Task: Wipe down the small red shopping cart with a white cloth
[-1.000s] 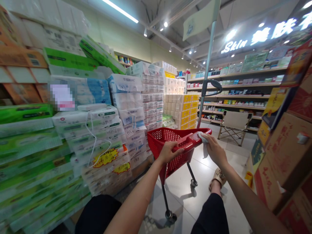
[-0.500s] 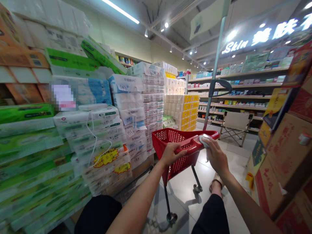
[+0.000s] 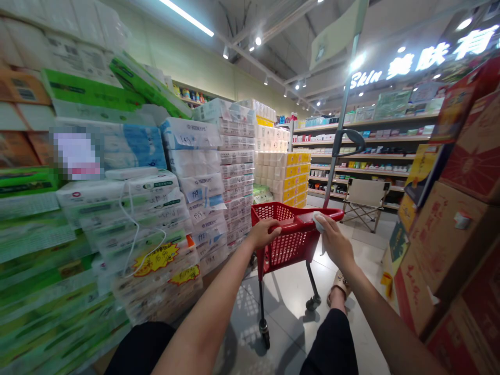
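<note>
A red plastic shopping cart (image 3: pixel 287 247) on castors stands on the tiled floor in front of me. My left hand (image 3: pixel 263 233) is closed round the left part of its red handle bar. My right hand (image 3: pixel 333 241) presses a white tissue or cloth (image 3: pixel 318 223) against the right part of the same bar, fingers closed over it. The basket of the cart looks bare inside. A metal pole with a black hook (image 3: pixel 339 135) rises from the cart's far right corner. My sandalled foot (image 3: pixel 339 285) shows beside the rear wheel.
Tall stacks of packaged tissue and toilet paper (image 3: pixel 148 198) fill the left side. Red and brown cardboard cartons (image 3: pixel 455 219) are stacked at the right. A folding chair (image 3: pixel 365 197) stands ahead in the aisle. Shelves of bottles (image 3: pixel 371 156) line the back wall.
The cart has turned and rolled a little to the right. My left hand slid along the handle bar, and my right hand with the white tissue stayed on the bar's right end.
</note>
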### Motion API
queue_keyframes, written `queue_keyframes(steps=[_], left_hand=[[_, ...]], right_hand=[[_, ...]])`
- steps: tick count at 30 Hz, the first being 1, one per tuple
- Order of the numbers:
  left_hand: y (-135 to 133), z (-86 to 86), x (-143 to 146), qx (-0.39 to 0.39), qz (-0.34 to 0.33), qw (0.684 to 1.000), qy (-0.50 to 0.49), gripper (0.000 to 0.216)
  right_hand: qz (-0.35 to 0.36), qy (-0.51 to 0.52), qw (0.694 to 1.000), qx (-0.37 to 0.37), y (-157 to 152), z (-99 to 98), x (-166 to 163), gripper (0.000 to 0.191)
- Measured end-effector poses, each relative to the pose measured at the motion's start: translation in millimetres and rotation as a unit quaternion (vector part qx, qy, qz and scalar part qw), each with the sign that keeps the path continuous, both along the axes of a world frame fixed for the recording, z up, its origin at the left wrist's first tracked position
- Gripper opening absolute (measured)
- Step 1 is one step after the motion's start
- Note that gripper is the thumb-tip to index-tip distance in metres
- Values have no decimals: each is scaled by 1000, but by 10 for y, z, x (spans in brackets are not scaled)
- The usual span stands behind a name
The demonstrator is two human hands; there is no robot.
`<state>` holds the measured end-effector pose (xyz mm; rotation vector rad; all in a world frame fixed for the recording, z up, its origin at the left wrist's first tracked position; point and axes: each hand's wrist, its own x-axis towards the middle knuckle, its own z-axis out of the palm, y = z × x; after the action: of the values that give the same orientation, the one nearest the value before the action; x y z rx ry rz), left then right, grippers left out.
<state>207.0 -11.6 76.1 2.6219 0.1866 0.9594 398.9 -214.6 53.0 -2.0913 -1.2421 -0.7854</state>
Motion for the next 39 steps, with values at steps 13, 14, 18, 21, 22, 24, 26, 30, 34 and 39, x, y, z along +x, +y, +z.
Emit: queue_keyframes(steps=[13, 14, 18, 21, 22, 24, 26, 30, 34, 39], left_hand=[[-7, -24, 426, 153, 219, 958, 103, 42], [-9, -30, 431, 157, 228, 955, 104, 42], [-82, -60, 502, 180, 245, 948, 93, 35], [-142, -84, 534, 185, 244, 948, 88, 30], [-150, -87, 525, 185, 243, 948, 88, 30], [-143, -84, 477, 186, 235, 950, 90, 30], [-107, -69, 398, 187, 226, 952, 93, 32], [4, -33, 216, 178, 220, 954, 102, 38], [83, -20, 93, 179, 233, 947, 127, 49], [47, 38, 102, 178, 267, 929, 184, 80]], right_hand=[[12, -9, 996, -84, 211, 52, 40, 66], [2, 3, 997, -75, 186, 60, 81, 64], [-18, 20, 998, -59, 277, 76, -71, 65], [4, -5, 997, -82, 491, 76, -403, 68], [12, -15, 995, -93, 551, 78, -498, 68], [25, -32, 993, -115, 607, 87, -595, 68], [34, -37, 991, -127, 563, 102, -544, 68], [7, 1, 995, -104, 327, 134, -198, 64], [-37, 32, 994, -100, 302, 136, -146, 62], [-8, -6, 989, -147, 616, 112, -645, 66]])
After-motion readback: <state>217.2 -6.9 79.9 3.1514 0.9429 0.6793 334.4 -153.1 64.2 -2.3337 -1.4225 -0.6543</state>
